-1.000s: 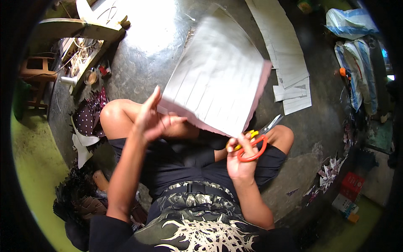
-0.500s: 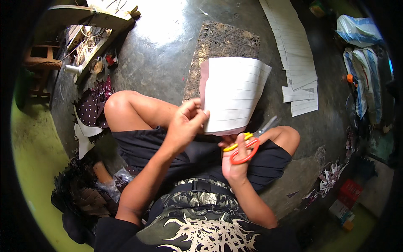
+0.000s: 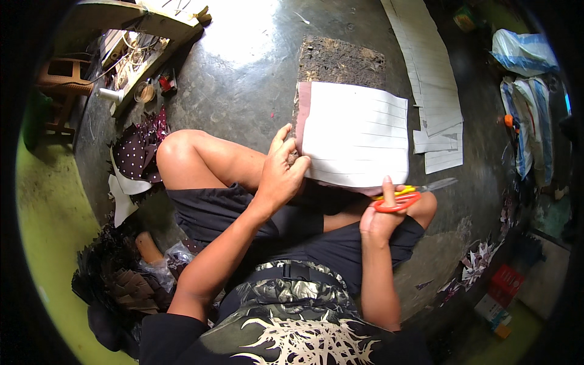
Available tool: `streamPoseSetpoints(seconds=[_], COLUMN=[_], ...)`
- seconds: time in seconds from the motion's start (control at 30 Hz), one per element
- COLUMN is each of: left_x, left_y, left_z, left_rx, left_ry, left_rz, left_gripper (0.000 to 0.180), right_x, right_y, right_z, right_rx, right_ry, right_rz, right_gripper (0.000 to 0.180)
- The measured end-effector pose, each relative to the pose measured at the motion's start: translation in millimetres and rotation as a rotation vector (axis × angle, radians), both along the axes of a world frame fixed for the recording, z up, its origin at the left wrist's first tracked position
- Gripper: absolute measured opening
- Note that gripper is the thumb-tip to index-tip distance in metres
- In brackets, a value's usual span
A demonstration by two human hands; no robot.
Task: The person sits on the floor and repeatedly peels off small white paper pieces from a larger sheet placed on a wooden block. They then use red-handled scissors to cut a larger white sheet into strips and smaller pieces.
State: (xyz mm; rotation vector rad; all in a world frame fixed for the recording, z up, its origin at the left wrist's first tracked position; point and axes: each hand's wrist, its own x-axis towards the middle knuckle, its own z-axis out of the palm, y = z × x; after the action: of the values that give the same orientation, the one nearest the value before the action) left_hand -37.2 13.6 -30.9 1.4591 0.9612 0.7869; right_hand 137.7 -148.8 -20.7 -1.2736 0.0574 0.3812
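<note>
A white sheet with ruled lines (image 3: 359,134) lies over a mauve backing piece (image 3: 303,109), in front of me and partly over a rough dark board (image 3: 344,61). My left hand (image 3: 281,173) pinches the near left edge of this layered piece, thumb on top. In my right hand (image 3: 380,222) are scissors (image 3: 396,202) with red and yellow handles, their blades pointing right. The right thumb sticks up through the handle area, close to the near right corner of the piece. Whether the right fingers also grip the backing underneath is hidden.
Long lined white strips (image 3: 438,115) lie on the floor at right. Striped sacks (image 3: 526,121) stand farther right. Polka-dot fabric (image 3: 131,155) and dark scraps (image 3: 131,286) are piled at left. A wooden frame (image 3: 161,55) and a brown stool (image 3: 66,79) stand at far left.
The layered piece has moved right and now lies flatter over the board. My right hand has gone right and up with the scissors. The left hand keeps its hold on the left edge.
</note>
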Motion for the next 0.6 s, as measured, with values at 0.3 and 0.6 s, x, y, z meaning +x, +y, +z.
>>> streamPoseSetpoints(seconds=[0.3,0.6], left_x=[-21.3,-35.8], left_y=[29.9,19.1], left_z=[75.9,20.3], left_rx=[-0.110,-0.705], left_ry=[-0.411,-0.199], left_rz=[-0.026,0.017], left_gripper=[0.012,0.037], right_x=[23.8,1.2], right_y=[52.4,-6.4], right_z=[59.3,36.1], right_rx=[0.188,-0.290], right_ry=[-0.254,-0.111], right_rz=[0.166,0.414], right_gripper=[0.037,0.016])
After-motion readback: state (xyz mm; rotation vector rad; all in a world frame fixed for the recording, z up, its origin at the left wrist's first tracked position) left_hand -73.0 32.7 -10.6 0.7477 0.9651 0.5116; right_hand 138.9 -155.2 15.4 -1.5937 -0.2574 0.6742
